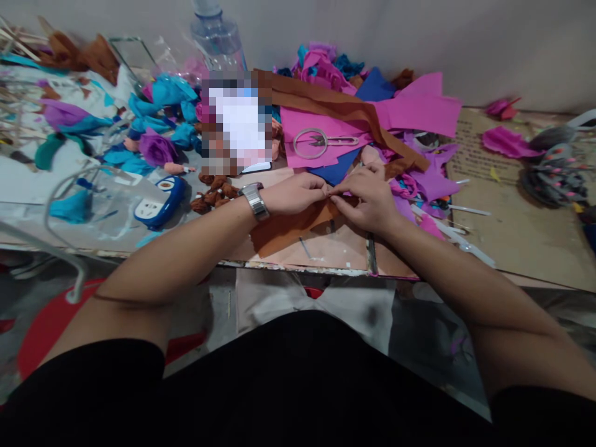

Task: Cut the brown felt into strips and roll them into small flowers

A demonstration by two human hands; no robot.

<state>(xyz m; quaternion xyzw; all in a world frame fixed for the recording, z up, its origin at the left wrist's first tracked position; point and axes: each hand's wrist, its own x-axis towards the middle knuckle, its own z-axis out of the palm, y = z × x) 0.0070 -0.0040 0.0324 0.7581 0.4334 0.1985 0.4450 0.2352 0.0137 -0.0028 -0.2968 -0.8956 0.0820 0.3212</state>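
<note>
Close together over the table's front part, my left hand and my right hand pinch a small bit of brown crepe paper at their fingertips. A flat brown crepe paper sheet lies beneath them, partly hidden by the fingers. Whether the pinched bit joins this sheet I cannot tell. Just behind the hands, a pair of thread snips with a round loop rests on pink paper. Brown knotted paper balls lie left of my left wrist, which wears a metal watch.
A clear plastic bottle stands at the back behind a blurred, lit screen. Blue and purple paper flowers and a blue case lie left. Cardboard covers the right side. A red stool is below left.
</note>
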